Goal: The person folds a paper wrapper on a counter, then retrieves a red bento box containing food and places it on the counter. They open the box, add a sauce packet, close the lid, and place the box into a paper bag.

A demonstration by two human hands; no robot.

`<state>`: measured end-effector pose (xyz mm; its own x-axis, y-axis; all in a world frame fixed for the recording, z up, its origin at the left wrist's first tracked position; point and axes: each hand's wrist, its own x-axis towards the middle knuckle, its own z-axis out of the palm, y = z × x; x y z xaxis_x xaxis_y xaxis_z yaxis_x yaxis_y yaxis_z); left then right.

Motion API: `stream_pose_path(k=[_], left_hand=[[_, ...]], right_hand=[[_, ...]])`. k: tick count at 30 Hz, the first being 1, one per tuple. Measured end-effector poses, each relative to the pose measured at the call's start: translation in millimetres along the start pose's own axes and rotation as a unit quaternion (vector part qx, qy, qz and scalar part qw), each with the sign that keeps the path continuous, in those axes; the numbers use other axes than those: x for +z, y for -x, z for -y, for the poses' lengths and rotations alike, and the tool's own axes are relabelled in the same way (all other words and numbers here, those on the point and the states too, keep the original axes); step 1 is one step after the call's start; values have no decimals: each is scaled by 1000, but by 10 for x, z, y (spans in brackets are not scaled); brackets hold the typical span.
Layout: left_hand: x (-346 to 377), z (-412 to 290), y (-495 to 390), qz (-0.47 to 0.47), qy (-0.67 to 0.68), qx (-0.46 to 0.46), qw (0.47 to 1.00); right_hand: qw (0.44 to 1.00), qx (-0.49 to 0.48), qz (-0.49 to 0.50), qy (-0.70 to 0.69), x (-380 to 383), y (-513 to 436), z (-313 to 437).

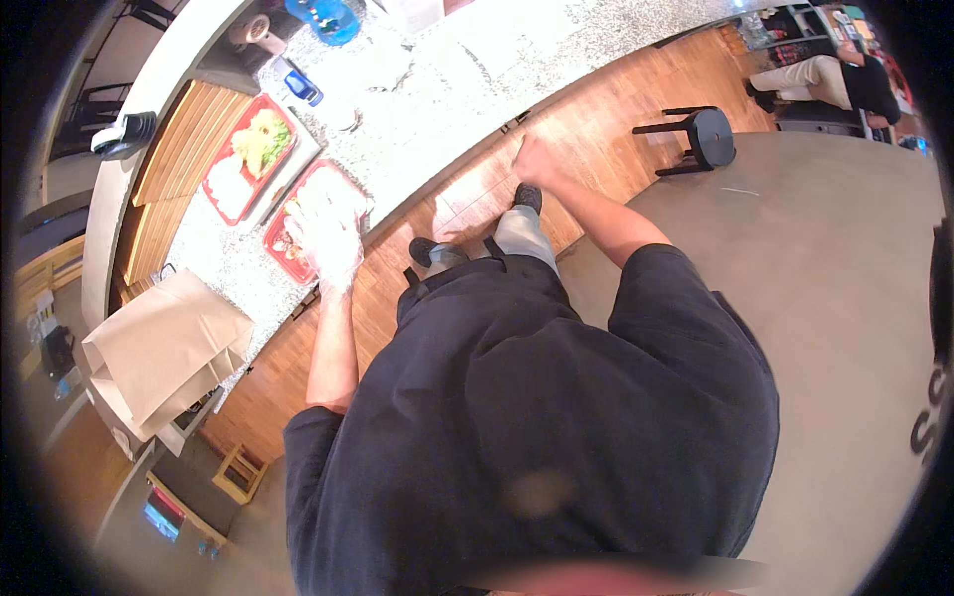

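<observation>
My left hand (333,242), in a clear plastic glove, lies over the near red food tray (277,242). Glare washes out its fingers, so whether they grip anything is hidden. Pale and brown food pieces show in that tray beside the hand. Behind it, a second red tray (240,208) holds a white food portion (229,186) and yellow and green food (261,141). My right hand (533,160) is held off the counter's front edge, above the wooden floor. Its fingers look curled, but blur leaves it unclear whether they hold something.
Both trays are on a speckled stone counter (417,82). A brown paper bag (168,346) stands at its left end. Farther back are a blue-labelled bottle (302,88) and a blue translucent container (324,18). At right are a black stool (712,138) and another person (827,82).
</observation>
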<state>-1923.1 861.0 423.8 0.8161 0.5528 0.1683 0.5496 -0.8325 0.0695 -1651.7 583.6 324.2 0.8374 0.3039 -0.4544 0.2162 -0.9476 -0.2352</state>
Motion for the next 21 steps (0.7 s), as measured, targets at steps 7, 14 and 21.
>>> stream_pose_path(k=[7,14,21], left_hand=[[-464,-1163,201,38,175,50,983],[-13,-1707,564,349,164,-31,922],[208,-1584,852,318,195,-61,926]], right_hand=[[947,-208,116,218,-204,-905,-312],[972,-163,1,170,135,-368,-806],[944,-151,204,212,88,302,-1651]])
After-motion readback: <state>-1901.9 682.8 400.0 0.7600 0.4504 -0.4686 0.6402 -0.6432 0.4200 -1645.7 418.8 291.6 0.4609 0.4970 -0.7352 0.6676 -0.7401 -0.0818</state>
